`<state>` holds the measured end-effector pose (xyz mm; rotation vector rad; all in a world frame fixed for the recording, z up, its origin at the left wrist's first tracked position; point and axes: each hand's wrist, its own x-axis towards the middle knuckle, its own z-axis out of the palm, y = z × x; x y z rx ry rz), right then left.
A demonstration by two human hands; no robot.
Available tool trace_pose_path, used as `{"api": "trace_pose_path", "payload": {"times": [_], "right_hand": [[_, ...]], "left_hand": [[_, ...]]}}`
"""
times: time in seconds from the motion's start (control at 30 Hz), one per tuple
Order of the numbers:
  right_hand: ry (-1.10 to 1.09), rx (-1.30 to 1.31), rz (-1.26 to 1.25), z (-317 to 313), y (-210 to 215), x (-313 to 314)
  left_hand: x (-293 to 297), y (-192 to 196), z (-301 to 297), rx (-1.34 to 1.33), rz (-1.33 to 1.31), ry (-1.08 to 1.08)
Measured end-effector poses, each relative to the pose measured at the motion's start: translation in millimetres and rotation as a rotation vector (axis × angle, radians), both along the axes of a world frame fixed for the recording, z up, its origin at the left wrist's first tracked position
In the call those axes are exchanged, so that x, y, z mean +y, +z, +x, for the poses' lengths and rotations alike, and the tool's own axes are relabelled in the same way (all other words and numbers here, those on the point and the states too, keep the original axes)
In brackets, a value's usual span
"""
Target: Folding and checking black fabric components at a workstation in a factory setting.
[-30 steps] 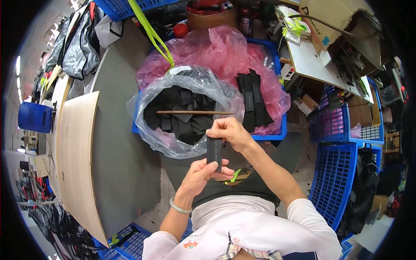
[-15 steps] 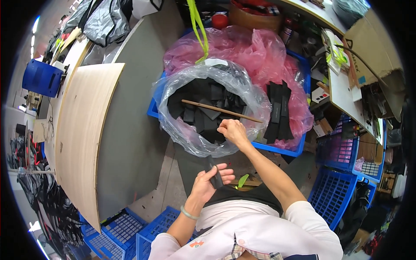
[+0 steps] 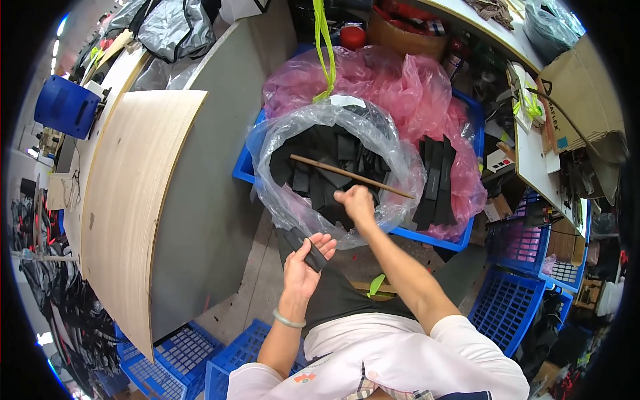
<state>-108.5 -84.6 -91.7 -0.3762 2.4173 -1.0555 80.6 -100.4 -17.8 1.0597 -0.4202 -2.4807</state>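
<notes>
My left hand (image 3: 305, 263), palm up, has its thumb pressed over a flat black fabric strip (image 3: 292, 239) that lies across its fingers. This strip sticks out to the upper left, by the near rim of a clear plastic bag (image 3: 283, 212). Over the bag's near right part, my right hand (image 3: 358, 204) is closed with its fingers curled; whatever it may hold is hidden. Many black pieces (image 3: 320, 187) fill the bag, and a thin wooden stick (image 3: 347, 175) rests across its opening, just beyond my right hand.
A blue crate (image 3: 460, 241) under the bags also carries pink plastic (image 3: 373, 73) and long black strips (image 3: 437, 180). A yellow-green strap (image 3: 325, 53) hangs down to the bag. On the left stands a grey panel (image 3: 213, 200) beside a wooden board (image 3: 137, 200); blue baskets (image 3: 507, 303) stand right.
My left hand has moved up and left with the black strip, which now points to the upper left. The right hand's fingers look more curled. The whole view has shifted slightly.
</notes>
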Motion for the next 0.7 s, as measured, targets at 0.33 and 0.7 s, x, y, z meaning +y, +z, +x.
{"api": "trace_pose_path", "payload": {"times": [0.33, 0.7], "right_hand": [[0.495, 0.515, 0.205, -54.4, 24.6, 29.2], [0.068, -0.617, -0.407, -71.4, 41.5, 46.7]], "left_hand": [[-4.9, -15.8, -38.8, 0.031, -0.036, -0.023], [-7.0, -55.1, -111.0, 0.111, 0.298, 0.038]]}}
